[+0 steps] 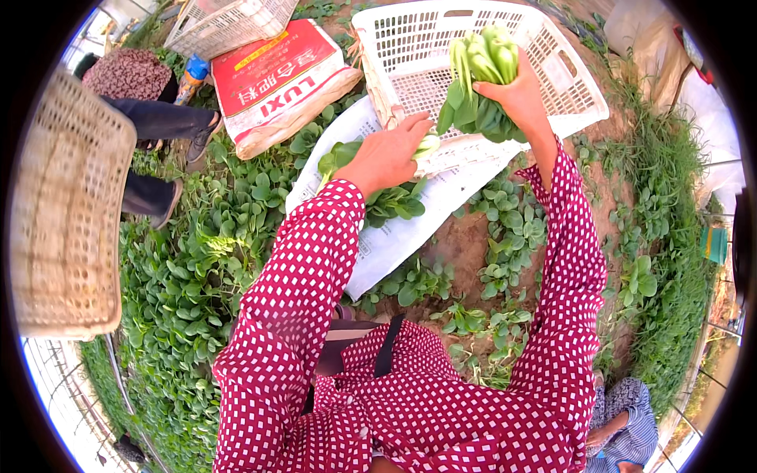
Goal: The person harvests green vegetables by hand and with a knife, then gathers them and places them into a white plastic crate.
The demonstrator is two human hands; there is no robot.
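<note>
My right hand [513, 94] grips a bunch of leafy greens [486, 59] with pale green stems, like small bok choy, held over the near right part of a white plastic crate [408, 88]. My left hand [387, 155] reaches over more greens [393, 204] lying on a white plastic sheet or sack [390, 239]. Pale stems show just past its fingers, and leaves stick out on both sides of the palm; whether the fingers are closed on them cannot be told. The crate's near edge rests on the sheet.
A red and white fertilizer sack [284, 86] lies left of the crate, with another crate [233, 26] behind it. A large crate [74, 207] stands far left, beside a person's legs [159, 121]. Low green plants [183, 284] cover the ground. Another person [624, 423] is at lower right.
</note>
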